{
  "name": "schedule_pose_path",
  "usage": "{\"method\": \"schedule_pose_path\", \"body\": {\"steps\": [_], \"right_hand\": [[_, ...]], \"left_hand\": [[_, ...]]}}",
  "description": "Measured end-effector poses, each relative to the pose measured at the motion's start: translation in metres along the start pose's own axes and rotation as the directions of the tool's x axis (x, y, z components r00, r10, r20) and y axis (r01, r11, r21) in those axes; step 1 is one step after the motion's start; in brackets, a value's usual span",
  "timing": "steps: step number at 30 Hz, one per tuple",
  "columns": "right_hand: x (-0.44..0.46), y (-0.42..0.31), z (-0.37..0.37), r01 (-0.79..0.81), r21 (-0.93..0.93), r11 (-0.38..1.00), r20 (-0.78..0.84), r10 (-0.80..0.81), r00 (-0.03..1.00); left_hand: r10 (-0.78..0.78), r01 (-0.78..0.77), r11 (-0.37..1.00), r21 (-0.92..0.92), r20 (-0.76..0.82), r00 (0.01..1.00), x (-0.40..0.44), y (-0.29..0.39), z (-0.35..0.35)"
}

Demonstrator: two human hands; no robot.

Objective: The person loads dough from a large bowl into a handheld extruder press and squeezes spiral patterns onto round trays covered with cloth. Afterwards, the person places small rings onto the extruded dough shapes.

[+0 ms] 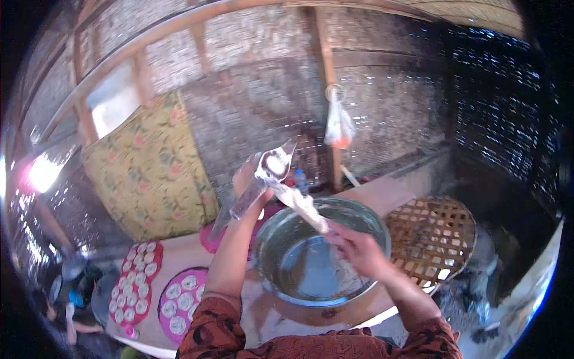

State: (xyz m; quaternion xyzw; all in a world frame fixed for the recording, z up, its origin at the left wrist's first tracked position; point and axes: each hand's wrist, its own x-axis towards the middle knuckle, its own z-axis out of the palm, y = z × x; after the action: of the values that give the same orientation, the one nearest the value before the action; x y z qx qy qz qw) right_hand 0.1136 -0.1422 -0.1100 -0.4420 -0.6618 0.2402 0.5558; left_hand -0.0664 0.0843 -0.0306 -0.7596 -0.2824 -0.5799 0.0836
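Note:
My left hand (244, 179) is raised above the table, its fingers wrapped round a clear plastic piping bag (276, 163). White paste shows in the bag's open mouth. My right hand (357, 248) grips the lower end of a long utensil (302, 206) thickly coated with white paste. Its upper end reaches up to the bag, but I cannot tell whether it touches. The coating hides what kind of utensil it is. Below both hands stands a large round basin (275, 272), its inner wall smeared with paste.
White swirls lie on a reddish-pink tray (156, 257) and a round magenta plate (177, 276). Another pink plate (209, 240) sits behind my left forearm. A woven bamboo tray (430, 233) is right of the basin. A filled plastic bag (339, 125) hangs from a post.

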Motion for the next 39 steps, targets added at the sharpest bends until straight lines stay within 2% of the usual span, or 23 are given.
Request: {"method": "schedule_pose_path", "body": {"steps": [1,3,4,6,8,10,12,13,14,16,19,22,23,24,25,26,28,30,31,34,36,37,39], "right_hand": [[-0.005,-0.012,-0.015,-0.128,-0.063,0.990,0.077,0.133,0.988],[-0.007,-0.014,-0.045,-0.140,-0.475,0.869,0.189,0.256,0.948],[-0.012,-0.002,-0.048,0.000,-0.732,0.682,0.230,0.247,0.941],[-0.011,0.010,-0.035,0.032,-0.974,0.226,0.179,0.671,0.720],[-0.018,0.050,-0.042,0.148,-0.956,0.254,0.271,0.568,0.777],[-0.001,0.048,-0.023,0.254,-0.926,0.281,0.360,0.449,0.818],[0.006,0.005,0.008,0.020,-0.504,0.864,0.294,0.150,0.944],[0.002,0.013,0.028,0.041,-0.497,0.867,0.334,0.148,0.931],[-0.006,0.031,0.052,-0.221,0.074,0.972,0.268,0.194,0.944],[-0.016,0.003,0.088,-0.572,0.608,0.551,0.522,0.264,0.811],[-0.022,-0.013,0.127,-0.808,0.510,-0.294,0.856,0.088,0.509],[-0.032,0.014,0.154,-0.863,0.342,-0.372,0.886,-0.179,0.429],[-0.035,0.017,0.162,-0.853,0.319,-0.414,0.853,-0.268,0.449],[-0.039,0.017,0.167,-0.830,0.410,-0.378,0.838,-0.203,0.506],[-0.040,0.020,0.170,-0.828,0.407,-0.386,0.840,-0.199,0.505],[-0.039,0.024,0.169,-0.795,0.563,-0.227,0.814,-0.017,0.581],[-0.038,0.025,0.172,-0.660,0.726,0.194,0.598,0.296,0.745],[-0.028,0.011,0.190,-0.554,0.716,0.425,0.497,0.246,0.832],[-0.024,-0.001,0.204,-0.498,0.681,0.537,0.413,0.279,0.867],[-0.005,-0.049,0.243,-0.140,0.445,0.884,0.190,0.059,0.980],[-0.001,-0.062,0.258,-0.102,0.362,0.927,0.178,0.038,0.983],[0.005,-0.063,0.262,0.093,0.141,0.986,0.299,-0.132,0.945],[0.015,-0.072,0.281,0.316,-0.005,0.949,0.491,-0.273,0.828]], "left_hand": [[0.070,-0.074,0.962,0.265,0.026,0.997,0.009,0.007,-0.022],[0.227,-0.189,0.960,0.207,-0.173,0.959,0.019,0.008,-0.050],[0.225,-0.179,0.958,0.224,-0.203,0.953,0.021,0.002,-0.061],[0.062,-0.052,0.997,0.065,-0.167,0.984,0.024,0.022,-0.103],[-0.359,0.298,0.814,-0.499,-0.027,0.933,0.021,0.010,-0.131],[-0.531,0.315,0.231,-0.921,0.152,0.834,0.010,0.009,-0.148],[-0.610,0.206,-0.199,-0.958,0.286,0.739,-0.013,0.012,-0.148],[-0.595,0.162,-0.330,-0.930,0.338,0.729,-0.028,0.016,-0.147],[-0.576,0.108,-0.430,-0.896,0.365,0.732,-0.044,0.023,-0.145],[-0.616,0.097,-0.488,-0.867,0.421,0.666,-0.079,0.036,-0.140],[-0.594,0.073,-0.551,-0.831,0.453,0.665,-0.129,0.032,-0.132],[-0.573,0.033,-0.632,-0.774,0.496,0.653,-0.165,0.024,-0.140],[-0.653,0.107,-0.513,-0.852,0.467,0.596,-0.178,0.019,-0.149],[-0.725,0.194,-0.386,-0.902,0.427,0.541,-0.189,0.013,-0.159],[-0.775,0.307,0.009,-0.952,0.187,0.603,-0.206,0.000,-0.168],[-0.904,0.573,0.195,-0.796,0.080,0.420,-0.229,-0.007,-0.175],[-0.918,0.752,0.171,-0.637,0.175,0.357,-0.265,-0.014,-0.208],[-0.782,0.115,-0.436,-0.892,0.439,0.442,-0.301,-0.032,-0.217],[-0.720,0.108,-0.497,-0.861,0.479,0.502,-0.306,-0.035,-0.220],[-0.493,0.588,0.213,-0.781,0.434,0.754,-0.294,-0.036,-0.245],[-0.610,0.644,0.299,-0.704,0.378,0.696,-0.295,-0.024,-0.284],[-0.669,0.662,0.172,-0.730,0.407,0.622,-0.317,-0.035,-0.280],[-0.697,0.863,0.505,0.006,0.593,0.403,-0.263,-0.022,-0.348]]}}
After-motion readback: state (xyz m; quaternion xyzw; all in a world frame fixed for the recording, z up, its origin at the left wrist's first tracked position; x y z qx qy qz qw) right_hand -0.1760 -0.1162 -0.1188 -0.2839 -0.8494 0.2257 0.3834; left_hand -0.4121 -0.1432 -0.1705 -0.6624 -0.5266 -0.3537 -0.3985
